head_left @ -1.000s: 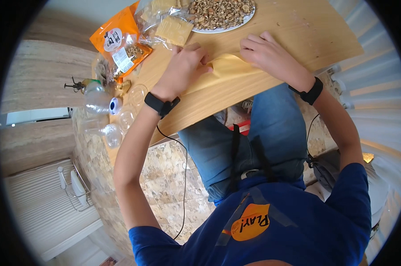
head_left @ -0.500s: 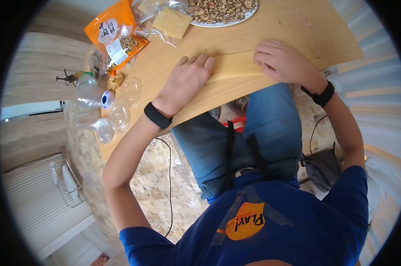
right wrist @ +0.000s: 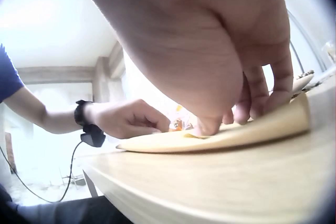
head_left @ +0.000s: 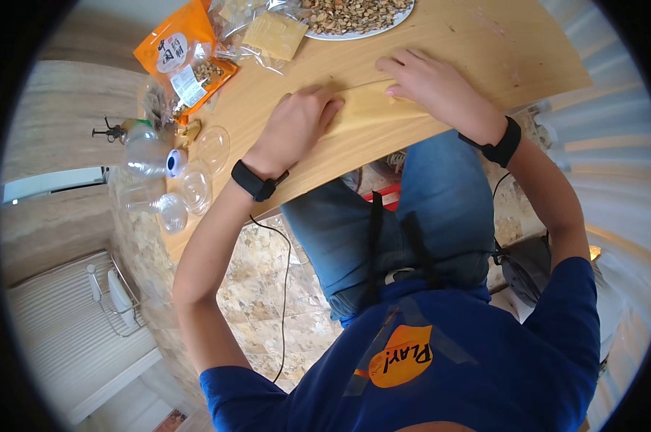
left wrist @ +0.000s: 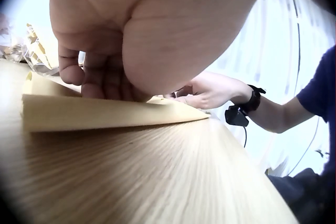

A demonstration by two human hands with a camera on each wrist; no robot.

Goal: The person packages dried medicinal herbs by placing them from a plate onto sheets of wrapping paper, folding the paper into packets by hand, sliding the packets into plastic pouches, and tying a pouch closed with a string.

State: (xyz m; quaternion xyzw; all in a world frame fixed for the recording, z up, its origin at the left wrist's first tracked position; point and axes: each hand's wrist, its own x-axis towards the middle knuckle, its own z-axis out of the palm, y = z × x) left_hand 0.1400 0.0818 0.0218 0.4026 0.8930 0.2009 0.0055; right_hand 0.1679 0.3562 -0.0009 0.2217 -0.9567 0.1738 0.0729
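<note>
A pale yellow folded sheet [head_left: 368, 106] lies along the table's near edge, between my two hands. My left hand [head_left: 291, 133] grips its left end; the bent fingertips [left wrist: 100, 88] sit behind the raised fold in the left wrist view. Over the right part is my right hand [head_left: 433, 86], with curled fingers and the thumb [right wrist: 209, 124] on the sheet. A small flap is turned up beside that thumb. Seen low from the right wrist, the layers bow apart at the near end.
Behind the hands stand a white plate [head_left: 354, 34] of dried brown slices, a clear bag [head_left: 275, 36] with yellow squares, and an orange pouch [head_left: 185, 57]. Clear plastic containers [head_left: 196, 189] and a spray bottle [head_left: 142, 147] sit at the left edge. A cable [head_left: 286, 281] hangs below.
My right hand slid right along the sheet, then came back left, its fingers now reaching farther forward. The left hand stayed at the left end, and its fingers drew in.
</note>
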